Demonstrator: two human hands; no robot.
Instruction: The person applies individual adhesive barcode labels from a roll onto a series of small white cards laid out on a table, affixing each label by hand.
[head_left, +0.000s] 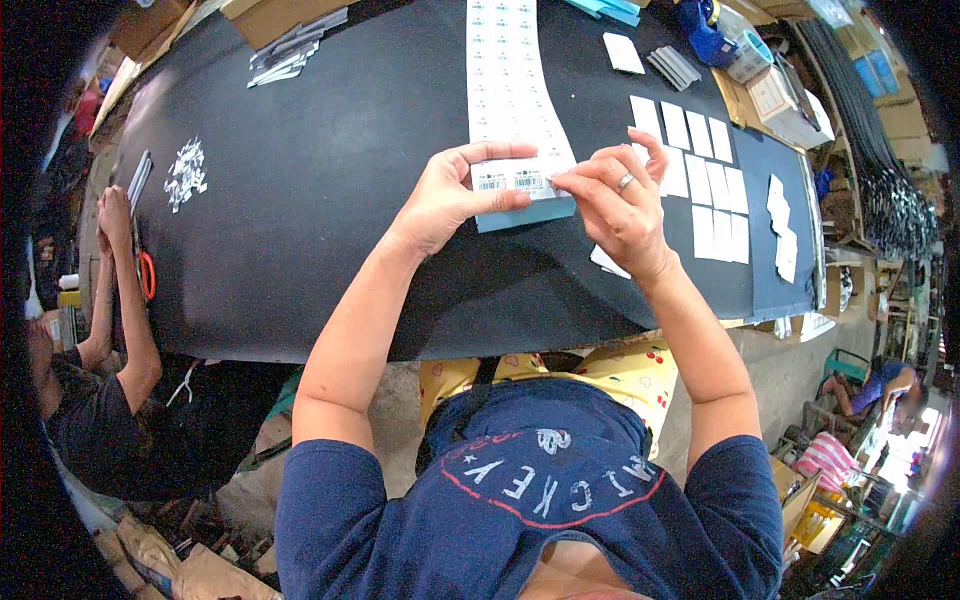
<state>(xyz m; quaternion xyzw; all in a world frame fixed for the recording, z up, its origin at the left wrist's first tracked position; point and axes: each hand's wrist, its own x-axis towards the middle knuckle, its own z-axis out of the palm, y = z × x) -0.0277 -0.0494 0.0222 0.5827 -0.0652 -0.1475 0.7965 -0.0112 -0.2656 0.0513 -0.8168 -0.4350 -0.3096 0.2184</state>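
A long sheet of printed labels runs down the black table toward me, its near end over a light blue backing. My left hand grips the left edge of the sheet's near end between thumb and fingers, beside two labels with barcodes. At the right edge of the same end, my right hand, with a ring on one finger, has thumb and forefinger pinched at a label's corner. What lies between those fingertips is too small to make out. White cards lie in rows to the right.
On the black table are white scraps, grey strips, orange-handled scissors and a blue tape dispenser. A co-worker's hands hold strips at the left. Another person sits far right.
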